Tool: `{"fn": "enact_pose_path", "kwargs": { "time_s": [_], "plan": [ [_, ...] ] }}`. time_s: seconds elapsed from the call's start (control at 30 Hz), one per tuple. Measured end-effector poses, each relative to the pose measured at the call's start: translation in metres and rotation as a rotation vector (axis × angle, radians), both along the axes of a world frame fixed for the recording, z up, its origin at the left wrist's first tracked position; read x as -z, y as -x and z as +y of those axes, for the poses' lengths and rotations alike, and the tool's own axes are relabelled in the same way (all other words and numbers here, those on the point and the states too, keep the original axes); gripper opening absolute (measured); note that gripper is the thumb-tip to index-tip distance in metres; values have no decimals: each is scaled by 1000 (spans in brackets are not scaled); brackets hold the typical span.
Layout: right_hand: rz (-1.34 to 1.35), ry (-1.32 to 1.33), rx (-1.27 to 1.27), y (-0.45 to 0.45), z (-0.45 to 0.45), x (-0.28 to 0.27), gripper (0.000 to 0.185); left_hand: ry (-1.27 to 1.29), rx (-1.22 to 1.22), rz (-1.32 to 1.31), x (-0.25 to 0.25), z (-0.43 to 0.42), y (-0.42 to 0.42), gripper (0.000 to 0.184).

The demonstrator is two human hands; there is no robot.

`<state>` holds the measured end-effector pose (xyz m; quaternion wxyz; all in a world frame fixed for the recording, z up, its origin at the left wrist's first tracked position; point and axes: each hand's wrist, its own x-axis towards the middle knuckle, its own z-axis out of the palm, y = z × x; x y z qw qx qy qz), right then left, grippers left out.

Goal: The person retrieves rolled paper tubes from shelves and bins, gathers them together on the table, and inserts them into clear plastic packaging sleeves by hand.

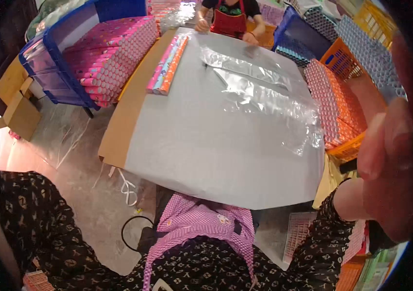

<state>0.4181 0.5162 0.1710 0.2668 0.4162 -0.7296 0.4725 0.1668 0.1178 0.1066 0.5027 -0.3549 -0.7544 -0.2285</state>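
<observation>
My right hand (393,169) is raised very close to the camera at the right edge. It is blurred and partly cut off by the dark rim, so I cannot make out whether it holds anything. Its sleeve is black and patterned. My left sleeve (46,218) comes up at the left, and the left hand is out of sight. On the grey-covered table (216,150) in front of me lie rolls of wrapping paper (164,70) in pink, blue and orange, side by side. Clear plastic sleeves (264,89) are spread flat to their right.
A blue crate (51,53) of pink rolls (114,56) stands left of the table. Orange rolls (337,104) and light-blue rolls (369,53) are stacked at the right, with an orange crate (344,60). Across the table is a person in a red apron (226,22). A cardboard box (19,114) sits on the floor.
</observation>
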Motion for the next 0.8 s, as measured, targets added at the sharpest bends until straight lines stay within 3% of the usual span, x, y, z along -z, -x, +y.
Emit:
{"fn": "enact_pose_path", "kwargs": {
  "time_s": [0.17, 0.2, 0.33, 0.4, 0.47, 0.5, 0.63, 0.8],
  "plan": [
    [-65, 127, 303, -2, -40, 7, 64, 6, 218, -90, 20, 40, -36, 51],
    [-50, 135, 375, -16, 16, -12, 63, -9, 274, -84, 21, 54, -39, 52],
    [51, 160, 646, -29, -4, -19, 57, -79, 487, -38, 14, 110, -43, 52],
    [-7, 212, 906, -42, 3, 21, 35, -104, 558, -16, 11, 124, -40, 52],
    [-285, 203, 1106, -54, 18, 58, 27, -120, 607, 10, 4, 141, -34, 52],
    [-378, 437, 1025, -50, 29, 100, 26, -131, 626, 26, 1, 146, -30, 52],
    [-829, 768, 1102, -47, 39, 227, 25, -181, 692, 38, 7, 167, -12, 53],
    [-1090, 897, 1110, -39, 34, 277, 26, -160, 767, 1, 19, 172, 4, 53]
  ]
}}
